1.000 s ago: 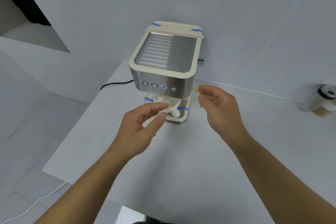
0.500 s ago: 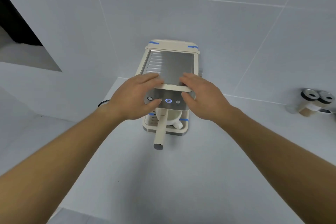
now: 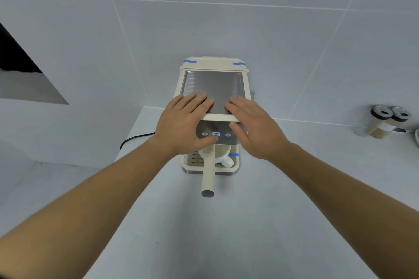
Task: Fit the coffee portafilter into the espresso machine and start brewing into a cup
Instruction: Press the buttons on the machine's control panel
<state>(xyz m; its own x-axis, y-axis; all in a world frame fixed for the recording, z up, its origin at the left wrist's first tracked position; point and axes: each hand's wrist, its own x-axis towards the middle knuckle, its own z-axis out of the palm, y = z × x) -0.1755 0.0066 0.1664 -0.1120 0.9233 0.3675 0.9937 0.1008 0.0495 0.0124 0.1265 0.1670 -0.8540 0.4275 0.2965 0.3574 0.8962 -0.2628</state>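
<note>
A cream and steel espresso machine (image 3: pixel 214 88) stands against the tiled wall. Its portafilter sits in the group head, with the cream handle (image 3: pixel 208 174) pointing straight toward me. A white cup (image 3: pixel 223 156) rests on the drip tray (image 3: pixel 234 166) under it. One button (image 3: pixel 216 134) on the front panel glows blue. My left hand (image 3: pixel 183 124) lies flat on the machine's top front left edge, thumb beside the lit button. My right hand (image 3: pixel 256 127) lies flat on the top front right edge, thumb over the panel. Neither hand holds anything.
A black power cord (image 3: pixel 136 139) runs out from the machine's left side. Two lidded jars (image 3: pixel 385 123) stand on the counter at the far right by the wall. A dark opening (image 3: pixel 15 61) shows at the left.
Both hands rose from in front of the cup to the machine's top edge, where they rest flat. The view has moved closer and higher over the machine.
</note>
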